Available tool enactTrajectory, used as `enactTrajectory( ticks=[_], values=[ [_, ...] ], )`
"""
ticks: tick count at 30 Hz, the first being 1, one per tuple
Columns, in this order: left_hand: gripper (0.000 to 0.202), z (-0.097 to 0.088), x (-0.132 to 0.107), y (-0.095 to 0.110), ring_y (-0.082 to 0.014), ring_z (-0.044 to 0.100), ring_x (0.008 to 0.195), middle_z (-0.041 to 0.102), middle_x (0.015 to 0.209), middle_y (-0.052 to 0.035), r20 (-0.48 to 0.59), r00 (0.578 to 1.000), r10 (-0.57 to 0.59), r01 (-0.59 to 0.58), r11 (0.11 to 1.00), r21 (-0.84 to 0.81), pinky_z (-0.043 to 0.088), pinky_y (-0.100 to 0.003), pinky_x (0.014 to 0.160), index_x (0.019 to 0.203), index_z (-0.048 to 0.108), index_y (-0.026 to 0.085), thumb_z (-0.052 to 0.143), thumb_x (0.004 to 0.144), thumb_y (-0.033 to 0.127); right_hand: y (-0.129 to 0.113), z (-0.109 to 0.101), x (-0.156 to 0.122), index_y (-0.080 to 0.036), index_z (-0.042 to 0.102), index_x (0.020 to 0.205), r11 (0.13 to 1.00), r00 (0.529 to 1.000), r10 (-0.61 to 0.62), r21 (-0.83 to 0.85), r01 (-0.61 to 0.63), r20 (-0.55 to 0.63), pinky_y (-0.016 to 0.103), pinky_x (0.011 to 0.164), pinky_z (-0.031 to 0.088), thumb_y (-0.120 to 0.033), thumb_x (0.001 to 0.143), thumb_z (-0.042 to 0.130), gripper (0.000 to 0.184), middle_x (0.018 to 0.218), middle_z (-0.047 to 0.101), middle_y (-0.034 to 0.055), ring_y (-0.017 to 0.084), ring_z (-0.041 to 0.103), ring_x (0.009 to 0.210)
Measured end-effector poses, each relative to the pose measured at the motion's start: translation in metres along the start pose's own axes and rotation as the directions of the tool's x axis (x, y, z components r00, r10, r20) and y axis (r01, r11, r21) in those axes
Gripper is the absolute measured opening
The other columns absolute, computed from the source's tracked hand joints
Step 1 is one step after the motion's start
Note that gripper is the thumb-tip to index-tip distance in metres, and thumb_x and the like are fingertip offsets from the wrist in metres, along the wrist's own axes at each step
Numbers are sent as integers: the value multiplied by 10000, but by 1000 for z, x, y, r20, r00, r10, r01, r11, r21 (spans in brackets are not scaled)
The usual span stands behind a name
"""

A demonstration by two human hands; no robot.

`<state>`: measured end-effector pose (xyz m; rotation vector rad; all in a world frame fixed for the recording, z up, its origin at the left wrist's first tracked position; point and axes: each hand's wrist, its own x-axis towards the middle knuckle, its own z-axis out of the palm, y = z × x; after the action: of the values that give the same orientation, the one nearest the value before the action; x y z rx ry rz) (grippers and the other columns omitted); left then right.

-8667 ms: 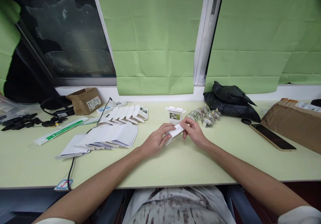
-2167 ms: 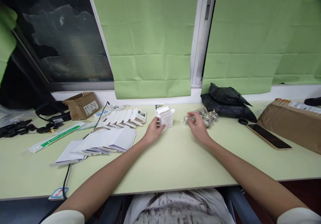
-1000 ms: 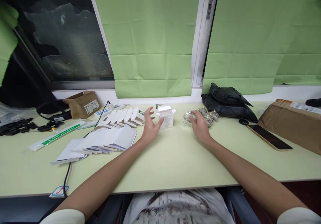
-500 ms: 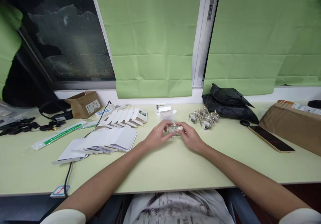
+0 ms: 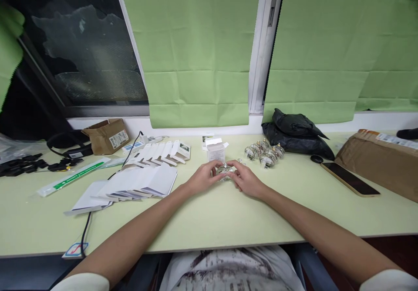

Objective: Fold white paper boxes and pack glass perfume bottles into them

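Observation:
Between my two hands is a small round clear-glass ornament [image 5: 224,170] with a pointed top, low over or on the table; I cannot tell which. My left hand [image 5: 205,177] grips its left side with thumb and fingers. On its right side, my right hand [image 5: 247,178] pinches it the same way. Fingers hide part of the glass. Just behind stands a small white carton [image 5: 216,151] with its top flaps raised. A small clear piece [image 5: 241,161] shows past my right fingers. Several similar glass ornaments [image 5: 265,153] lie grouped farther right.
Left of my hands lie several flat white cartons [image 5: 140,182] and a row of small white boxes [image 5: 161,152]. Behind them is an open brown box [image 5: 107,138]. To the right are a black plastic bag [image 5: 297,132], a phone [image 5: 351,179] and a large cardboard box [image 5: 379,162].
Both hands have drawn slightly toward me with the glass ornament. More of the white carton behind them shows, and a small clear piece has come into sight beyond my right hand.

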<state>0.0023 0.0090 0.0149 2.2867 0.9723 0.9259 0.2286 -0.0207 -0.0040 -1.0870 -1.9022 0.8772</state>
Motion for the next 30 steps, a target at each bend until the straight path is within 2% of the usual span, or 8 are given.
enactTrajectory(
  ticks=[3,7,9,11,15,19,22,30],
  values=[
    [438,1,0,-4,-160,609,727,740,1053,-27,2,1000,-7,7,1000,-8,497,-295,701,1225,682,245,655,941,576,-2,-6,2,-272,570,1362,999,1000,-22,-27,22,13,281,528,460,-515,1026,529,417,698,636,-35,150,539,500],
    [422,4,1,-9,-176,630,761,735,1065,-27,5,1000,-25,24,1000,7,499,-302,718,1224,662,247,658,938,557,2,-20,9,-263,628,1272,975,958,-133,-205,81,-255,347,721,507,-461,1058,453,341,1106,723,64,194,625,719],
    [411,5,0,-10,-179,631,766,728,1033,-21,12,999,-33,33,999,11,495,-300,715,1208,656,252,655,937,562,8,-28,13,-245,634,1247,938,925,-164,-344,39,-344,366,795,487,-396,1054,445,310,1036,718,70,232,638,815],
    [410,5,0,-9,-177,615,738,708,946,-7,22,999,-44,44,999,21,486,-297,708,1208,648,255,641,943,568,15,-34,16,-227,609,1276,898,923,-96,-433,-82,-373,361,777,462,-349,1045,450,306,885,700,53,259,644,825],
    [415,4,-1,-4,-163,556,671,642,803,20,65,995,-75,71,996,61,443,-284,668,1225,634,245,592,973,572,25,-39,19,-186,578,1316,718,927,117,-615,-327,-356,346,777,432,-304,1037,492,314,905,733,90,296,685,902],
    [403,4,-1,-1,-159,548,684,619,789,26,87,992,-89,81,993,89,410,-276,658,1226,625,242,575,987,563,27,-37,18,-189,576,1296,566,920,237,-726,-392,-312,333,802,428,-306,1062,465,285,1077,750,140,307,711,1003],
    [404,4,-1,-2,-159,552,691,616,798,26,91,992,-92,83,992,95,404,-280,666,1246,605,244,571,992,556,27,-36,17,-188,573,1290,536,917,260,-746,-397,-301,334,787,427,-298,1071,439,280,1083,751,147,314,720,1003],
    [395,6,-1,-5,-164,553,694,618,799,24,84,993,-79,71,993,95,399,-283,664,1243,600,243,571,993,547,28,-36,18,-189,606,1223,559,926,239,-739,-376,-291,325,754,419,-280,1051,475,234,1029,752,143,310,719,958]
  ],
)
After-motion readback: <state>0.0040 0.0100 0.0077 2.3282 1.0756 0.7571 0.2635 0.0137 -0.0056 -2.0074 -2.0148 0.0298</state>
